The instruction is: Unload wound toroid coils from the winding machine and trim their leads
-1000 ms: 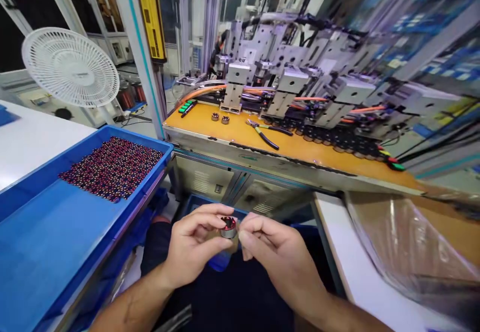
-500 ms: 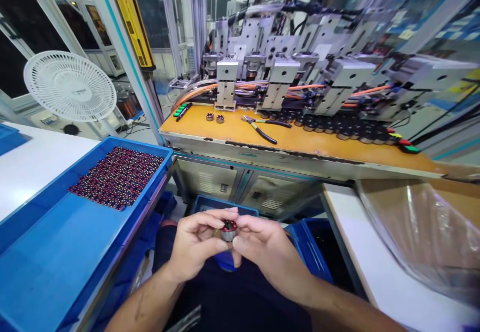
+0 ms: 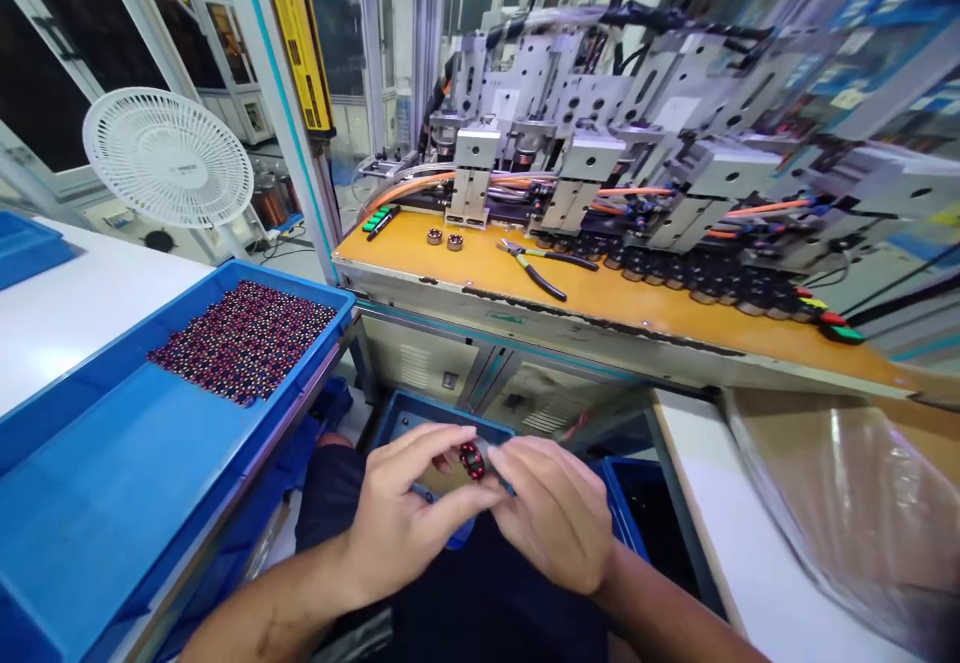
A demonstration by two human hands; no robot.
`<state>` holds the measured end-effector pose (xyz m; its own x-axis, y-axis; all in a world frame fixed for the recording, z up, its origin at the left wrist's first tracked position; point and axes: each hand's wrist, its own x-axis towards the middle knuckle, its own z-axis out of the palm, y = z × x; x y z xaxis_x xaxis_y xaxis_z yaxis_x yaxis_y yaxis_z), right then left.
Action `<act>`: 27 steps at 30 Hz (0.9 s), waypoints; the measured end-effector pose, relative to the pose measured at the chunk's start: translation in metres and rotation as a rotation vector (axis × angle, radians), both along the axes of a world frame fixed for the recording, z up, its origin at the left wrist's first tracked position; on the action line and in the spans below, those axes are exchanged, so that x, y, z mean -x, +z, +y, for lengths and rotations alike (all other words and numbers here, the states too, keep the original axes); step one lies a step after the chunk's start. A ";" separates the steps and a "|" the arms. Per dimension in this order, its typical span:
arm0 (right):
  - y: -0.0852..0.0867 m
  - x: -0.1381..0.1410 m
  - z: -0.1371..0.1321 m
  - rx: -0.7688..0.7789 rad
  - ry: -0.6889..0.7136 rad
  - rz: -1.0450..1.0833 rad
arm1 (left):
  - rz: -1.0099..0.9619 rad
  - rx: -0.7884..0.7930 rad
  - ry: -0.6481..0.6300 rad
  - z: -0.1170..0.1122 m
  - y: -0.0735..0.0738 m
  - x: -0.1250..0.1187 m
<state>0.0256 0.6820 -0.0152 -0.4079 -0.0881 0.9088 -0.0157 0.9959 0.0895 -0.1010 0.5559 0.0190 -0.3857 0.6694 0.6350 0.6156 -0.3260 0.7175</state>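
Observation:
Over my lap, my left hand and my right hand meet around a small round wound part with red and dark coils. Left thumb and fingers pinch it from the left; the right fingertips press on it from the right. Both hands are closed on it. To my left, a blue tray holds a flat heap of the same small red and dark parts.
An orange bench top ahead carries pliers, two small rings and a row of grey machine heads. A white fan stands at the left. Clear plastic sheet lies on the right table. Blue bins sit under my hands.
The part has been turned in my fingers, so its coil face now tilts toward me. My hands shifted slightly right, and the view swung a little.

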 end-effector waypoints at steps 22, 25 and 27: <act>0.030 -0.025 -0.012 1.103 0.229 -0.148 | -0.273 0.091 -0.241 -0.007 0.004 0.015; 0.040 -0.043 0.005 0.854 0.050 -0.121 | -0.022 0.080 -0.184 -0.008 0.008 0.018; 0.052 -0.048 0.010 0.437 -0.029 -0.149 | 0.102 0.086 -0.180 -0.008 0.010 0.019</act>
